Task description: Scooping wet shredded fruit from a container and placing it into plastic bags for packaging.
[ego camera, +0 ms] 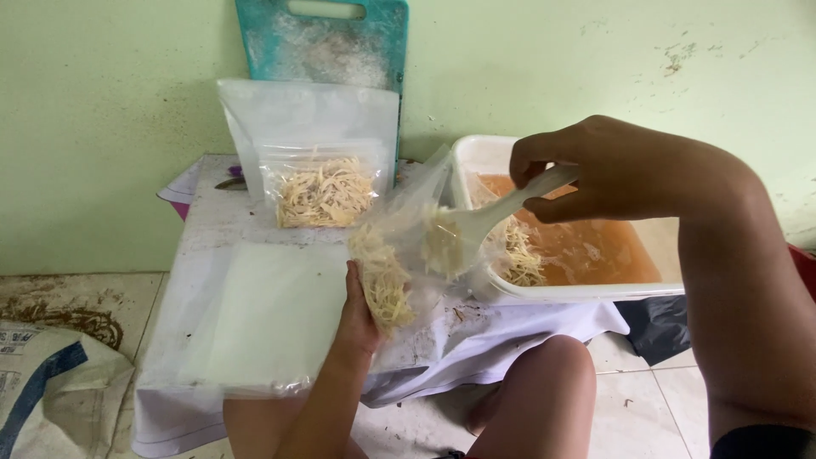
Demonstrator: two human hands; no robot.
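From the head view, the left hand [361, 310] grips a clear plastic pouch [406, 246] from underneath, fingers wrapped around its lower edge, and the pouch sits tilted with its mouth turned toward the white rectangular plastic tub [489, 157]. Pale shredded strips fill the pouch's lower part. The right hand [595, 170] is clenched around the handle of a white plastic spoon [489, 219], and the spoon's bowl pokes into the pouch's open mouth, carrying a small heap of the same pale shreds. Pouch and spoon hover just left of the tub, right over its near corner.

Inside the tub there's an orange-brown liquid [586, 251], with more shreds [520, 259] piled at the end closest to the pouch. The tub rests on the counter [212, 246], which is covered with a white cloth.

Left of the tub, well behind the held pouch, a second clear zip pouch of shreds [323, 191] stands upright, leaning on a stack of white bags [306, 110]. Behind those, a teal plastic cutting board [323, 42] props against the pale green wall. A flat pile of clear empty bags [272, 314] lies on the counter, left of the tub and touching the left wrist.
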